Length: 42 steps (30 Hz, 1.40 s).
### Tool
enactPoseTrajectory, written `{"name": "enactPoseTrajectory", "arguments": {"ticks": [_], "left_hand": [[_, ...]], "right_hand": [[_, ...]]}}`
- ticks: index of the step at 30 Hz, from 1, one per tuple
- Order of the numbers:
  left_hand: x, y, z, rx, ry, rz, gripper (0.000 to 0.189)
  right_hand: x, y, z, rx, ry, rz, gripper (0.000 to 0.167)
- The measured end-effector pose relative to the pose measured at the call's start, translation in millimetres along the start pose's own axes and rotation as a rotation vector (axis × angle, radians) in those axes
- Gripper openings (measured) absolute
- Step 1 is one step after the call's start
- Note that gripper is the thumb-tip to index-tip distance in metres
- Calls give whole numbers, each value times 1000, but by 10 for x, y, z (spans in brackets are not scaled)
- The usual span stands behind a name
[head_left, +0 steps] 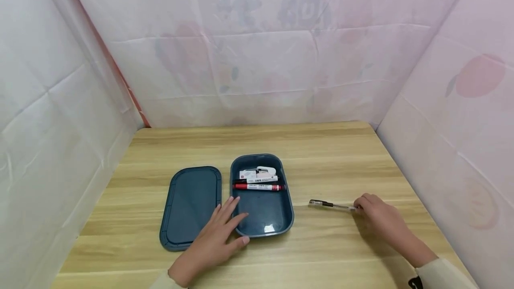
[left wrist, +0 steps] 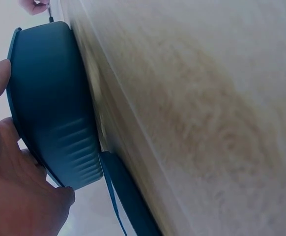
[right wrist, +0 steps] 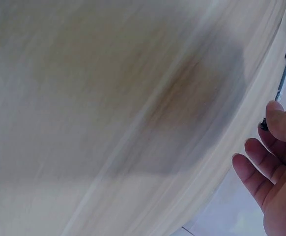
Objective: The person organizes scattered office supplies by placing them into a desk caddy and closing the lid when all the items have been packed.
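A dark blue plastic box (head_left: 263,217) stands uncovered on the table, holding a red marker (head_left: 259,187), a black-and-white marker (head_left: 263,179) and small white items (head_left: 257,172) toward its far end. My left hand (head_left: 217,235) lies with fingers spread over the box's near left corner; in the left wrist view its fingers are at the rim. To the right of the box, my right hand (head_left: 381,217) pinches the end of a pen (head_left: 327,204) with clear barrel and black grip between thumb and forefinger. The pen points toward the box, close over the table.
The matching blue lid (head_left: 190,206) lies flat just left of the box, partly behind my left hand. Beneath everything is a wood-grain table (head_left: 321,253). Pale printed cloth (head_left: 257,66) hangs along the back and both sides.
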<state>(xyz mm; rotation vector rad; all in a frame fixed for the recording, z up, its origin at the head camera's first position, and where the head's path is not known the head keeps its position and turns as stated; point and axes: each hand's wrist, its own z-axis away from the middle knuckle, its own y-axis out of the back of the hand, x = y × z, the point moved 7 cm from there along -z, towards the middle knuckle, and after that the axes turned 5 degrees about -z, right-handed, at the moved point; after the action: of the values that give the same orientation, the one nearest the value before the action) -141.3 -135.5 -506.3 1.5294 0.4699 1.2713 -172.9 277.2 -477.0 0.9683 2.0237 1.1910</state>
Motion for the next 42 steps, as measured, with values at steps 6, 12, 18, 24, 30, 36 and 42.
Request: {"name": "enactPoseTrajectory", "arguments": {"ticks": [6,12,18,24,30,36,42], "left_hand": [[12,3,-12,1,-8,-12,62],[22,14,-36,3,-14,-4,62],[4,-11,-29,-5,-5,11,62],[-4,-32,-27,-6,0,23,62],[11,-9,-41,1,-10,3,62],[21,-8,-47,6,-16,-13,62],[14,-11,-45,10,-10,-11,61]], "right_hand": [[9,64,-47,-12,-79,-11,31],[20,115,-129,38,-108,-6,27],[-15,145,-139,44,-146,-15,26],[-43,179,-129,63,-166,-19,26],[-84,170,-152,69,-186,-33,24],[-122,149,-206,58,-196,-44,22],[-184,126,-278,72,-162,-55,24]]}}
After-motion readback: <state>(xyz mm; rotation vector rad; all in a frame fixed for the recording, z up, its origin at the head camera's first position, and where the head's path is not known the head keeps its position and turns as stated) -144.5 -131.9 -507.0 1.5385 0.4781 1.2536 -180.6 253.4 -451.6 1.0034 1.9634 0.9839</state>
